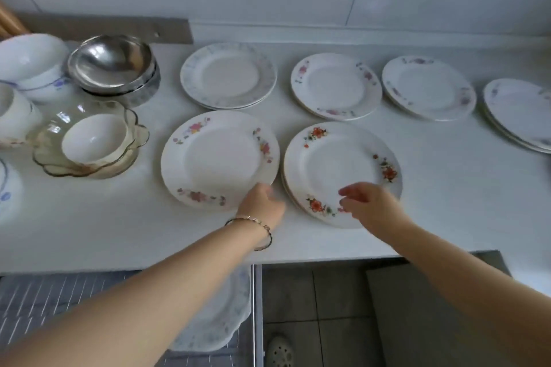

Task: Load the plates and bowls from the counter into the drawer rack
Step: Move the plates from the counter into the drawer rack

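Two stacks of white plates are set at the near middle of the counter: pink plates and, just beside them at 3 o'clock, orange plates, each rim painted with three flower sprays. More plate stacks are lined up behind, from 12 to 2 o'clock, and bowls are gathered at 9 to 10 o'clock. The rack is seen below the counter at 7 o'clock, with one plate in it. The left hand, a bracelet at its wrist, is stretched to the pink plates' rim at 5 o'clock; its fingers are hidden, so a grip cannot be told. The right hand is held over the orange plates' rim at 5 o'clock, fingers loosely curled and parted, nothing held.
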`<act>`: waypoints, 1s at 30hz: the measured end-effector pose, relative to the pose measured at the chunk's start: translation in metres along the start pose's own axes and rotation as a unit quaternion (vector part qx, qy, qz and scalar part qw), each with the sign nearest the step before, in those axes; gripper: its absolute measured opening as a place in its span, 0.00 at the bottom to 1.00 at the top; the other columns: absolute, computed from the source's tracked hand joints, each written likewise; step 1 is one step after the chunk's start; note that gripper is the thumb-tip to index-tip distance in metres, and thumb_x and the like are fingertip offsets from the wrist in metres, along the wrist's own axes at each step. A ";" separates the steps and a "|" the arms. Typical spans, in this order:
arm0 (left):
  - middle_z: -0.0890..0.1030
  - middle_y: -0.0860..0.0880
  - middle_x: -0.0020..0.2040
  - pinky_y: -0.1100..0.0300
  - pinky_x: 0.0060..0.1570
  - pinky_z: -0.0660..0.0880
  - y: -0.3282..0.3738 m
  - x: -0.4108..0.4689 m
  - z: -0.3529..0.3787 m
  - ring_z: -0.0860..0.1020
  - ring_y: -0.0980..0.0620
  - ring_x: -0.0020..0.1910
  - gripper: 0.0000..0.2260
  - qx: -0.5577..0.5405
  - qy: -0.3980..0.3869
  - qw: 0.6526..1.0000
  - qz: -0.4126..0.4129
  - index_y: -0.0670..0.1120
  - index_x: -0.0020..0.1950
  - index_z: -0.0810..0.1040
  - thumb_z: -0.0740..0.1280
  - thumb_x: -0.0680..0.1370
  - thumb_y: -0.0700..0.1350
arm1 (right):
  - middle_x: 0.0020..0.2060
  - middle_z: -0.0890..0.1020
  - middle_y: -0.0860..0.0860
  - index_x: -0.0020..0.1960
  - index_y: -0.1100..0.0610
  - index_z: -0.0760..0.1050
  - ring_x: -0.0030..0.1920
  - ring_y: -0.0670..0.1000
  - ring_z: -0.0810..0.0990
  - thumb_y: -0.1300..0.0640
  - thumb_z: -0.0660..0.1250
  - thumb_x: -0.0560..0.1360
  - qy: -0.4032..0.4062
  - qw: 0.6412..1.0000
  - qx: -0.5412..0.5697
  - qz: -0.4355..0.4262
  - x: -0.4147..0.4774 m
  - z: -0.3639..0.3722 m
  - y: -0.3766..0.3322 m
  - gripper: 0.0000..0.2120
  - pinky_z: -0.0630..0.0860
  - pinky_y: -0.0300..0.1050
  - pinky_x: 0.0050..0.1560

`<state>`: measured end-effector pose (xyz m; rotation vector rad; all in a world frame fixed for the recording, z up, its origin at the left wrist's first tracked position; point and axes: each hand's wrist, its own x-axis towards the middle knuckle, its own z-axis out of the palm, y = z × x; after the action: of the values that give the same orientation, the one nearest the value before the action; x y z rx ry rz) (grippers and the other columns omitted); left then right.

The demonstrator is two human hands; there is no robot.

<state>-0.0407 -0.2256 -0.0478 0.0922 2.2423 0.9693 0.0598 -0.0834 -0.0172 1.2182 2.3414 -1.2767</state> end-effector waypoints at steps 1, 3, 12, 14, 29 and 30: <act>0.77 0.36 0.61 0.51 0.58 0.74 0.008 0.007 0.008 0.77 0.39 0.60 0.19 -0.008 0.006 1.000 -0.027 0.37 0.65 0.71 0.61 0.74 0.38 | 0.53 0.80 0.53 0.60 0.56 0.76 0.53 0.55 0.78 0.61 0.63 0.75 0.058 0.998 -0.015 -0.008 0.012 -0.013 0.002 0.14 0.74 0.47 0.55; 0.76 0.35 0.62 0.49 0.60 0.75 0.027 0.018 0.026 0.77 0.39 0.59 0.21 -0.054 -0.009 0.996 -0.077 0.35 0.65 0.69 0.63 0.73 0.39 | 0.61 0.74 0.58 0.65 0.57 0.72 0.61 0.59 0.73 0.61 0.62 0.75 0.142 0.989 -0.046 -0.005 0.041 -0.039 0.009 0.19 0.69 0.47 0.61; 0.72 0.44 0.59 0.62 0.49 0.68 0.041 0.038 0.057 0.68 0.48 0.48 0.14 -0.162 0.027 0.975 -0.151 0.44 0.56 0.62 0.63 0.75 0.34 | 0.61 0.75 0.62 0.66 0.63 0.67 0.60 0.62 0.75 0.58 0.66 0.72 0.135 0.984 0.040 0.108 0.109 -0.046 0.044 0.24 0.73 0.51 0.57; 0.74 0.42 0.59 0.58 0.55 0.73 0.040 0.036 0.056 0.74 0.46 0.51 0.16 -0.168 0.027 0.977 -0.128 0.42 0.58 0.66 0.64 0.73 0.31 | 0.57 0.78 0.61 0.63 0.63 0.70 0.57 0.62 0.78 0.58 0.68 0.71 0.145 0.980 0.076 0.109 0.112 -0.048 0.049 0.22 0.75 0.53 0.55; 0.80 0.45 0.53 0.51 0.50 0.79 -0.064 -0.074 -0.043 0.79 0.46 0.52 0.18 -0.065 -0.005 0.997 -0.038 0.46 0.54 0.69 0.70 0.69 0.34 | 0.43 0.77 0.54 0.55 0.60 0.67 0.37 0.50 0.76 0.54 0.70 0.71 0.087 0.988 0.128 0.019 -0.049 0.021 0.046 0.19 0.69 0.41 0.30; 0.80 0.46 0.53 0.53 0.47 0.79 -0.081 -0.083 -0.053 0.79 0.47 0.51 0.18 -0.061 -0.006 0.997 -0.042 0.47 0.53 0.68 0.70 0.69 0.34 | 0.43 0.78 0.53 0.55 0.60 0.67 0.38 0.50 0.77 0.55 0.70 0.71 0.073 0.990 0.123 0.018 -0.065 0.034 0.041 0.18 0.70 0.41 0.31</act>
<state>0.0060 -0.3430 -0.0287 -0.0499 2.1536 1.0541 0.1255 -0.1346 -0.0283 1.4685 2.2987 -1.5489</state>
